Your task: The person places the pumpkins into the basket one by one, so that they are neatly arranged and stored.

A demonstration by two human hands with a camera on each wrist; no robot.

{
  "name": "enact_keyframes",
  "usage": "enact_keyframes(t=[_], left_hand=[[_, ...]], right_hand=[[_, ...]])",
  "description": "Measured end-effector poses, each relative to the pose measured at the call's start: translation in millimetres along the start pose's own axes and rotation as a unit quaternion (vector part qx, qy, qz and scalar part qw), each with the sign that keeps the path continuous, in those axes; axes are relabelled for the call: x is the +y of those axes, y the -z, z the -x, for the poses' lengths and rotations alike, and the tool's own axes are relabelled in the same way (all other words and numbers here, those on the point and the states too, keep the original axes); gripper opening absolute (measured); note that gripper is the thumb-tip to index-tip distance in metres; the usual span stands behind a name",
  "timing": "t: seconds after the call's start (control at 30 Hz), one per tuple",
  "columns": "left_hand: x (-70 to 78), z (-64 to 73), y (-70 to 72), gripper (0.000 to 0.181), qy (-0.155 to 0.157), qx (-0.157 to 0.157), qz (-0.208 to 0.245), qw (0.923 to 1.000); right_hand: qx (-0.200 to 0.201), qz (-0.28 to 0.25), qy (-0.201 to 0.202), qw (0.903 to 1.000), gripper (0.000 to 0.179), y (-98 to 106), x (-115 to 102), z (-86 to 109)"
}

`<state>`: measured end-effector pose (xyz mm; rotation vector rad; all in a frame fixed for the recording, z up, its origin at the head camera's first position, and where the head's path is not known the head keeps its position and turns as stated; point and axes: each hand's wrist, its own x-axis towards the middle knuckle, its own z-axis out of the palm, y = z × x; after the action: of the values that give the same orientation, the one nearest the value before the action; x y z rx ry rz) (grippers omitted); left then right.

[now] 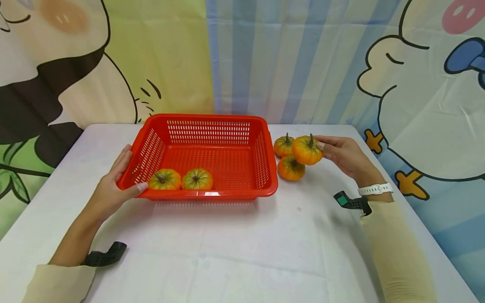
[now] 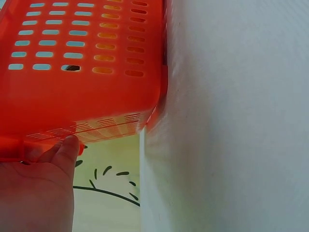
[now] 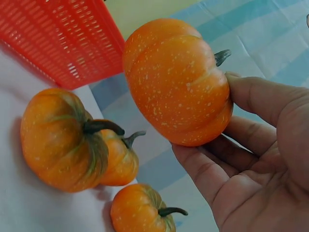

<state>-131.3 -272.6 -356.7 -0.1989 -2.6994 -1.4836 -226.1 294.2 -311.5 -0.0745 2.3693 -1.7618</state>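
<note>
Orange pumpkin (image 1: 305, 152) part-hides the right hand (image 1: 345, 155) pinching it! Left hand (image 1: 113, 187) grips the red basket (image 1: 235, 193), two pumpkins (image 1: 197, 179) inside.

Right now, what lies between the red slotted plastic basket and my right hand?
The head view shows one round orange pumpkin held in your right hand, then more orange pumpkins on the white table beside the basket.

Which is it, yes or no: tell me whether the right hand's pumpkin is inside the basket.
No: in the head view, the right hand holds the pumpkin outside the basket, to the right of its rim.
</note>
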Motion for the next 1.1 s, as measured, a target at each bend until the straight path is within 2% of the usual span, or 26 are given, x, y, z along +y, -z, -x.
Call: enact_keyframes(t=[0.37,0.47,0.8,1.1], left_hand=[[0.8,2.5,-0.1,0.094,0.017,0.006,-0.007,0.9998],[1.7,2.1,-0.4,0.094,0.022,0.006,-0.007,0.9997],[2.4,2.4,-0.6,0.093,0.008,0.006,-0.011,0.9999],[0.5,0.5,-0.7,0.093,0.011,0.002,-0.004,0.9999]], right_hand=[[-0.036,-0.013,0.056,0.9977,0.043,-17.2,-13.8,-3.0],[-0.040,-0.014,0.060,0.9973,0.042,-20.3,-15.1,-4.1],[-0.049,0.021,0.050,0.9973,0.042,-31.2,-25.1,-7.6],[-0.083,0.006,0.092,0.9923,0.045,-41.6,-30.9,-9.1]])
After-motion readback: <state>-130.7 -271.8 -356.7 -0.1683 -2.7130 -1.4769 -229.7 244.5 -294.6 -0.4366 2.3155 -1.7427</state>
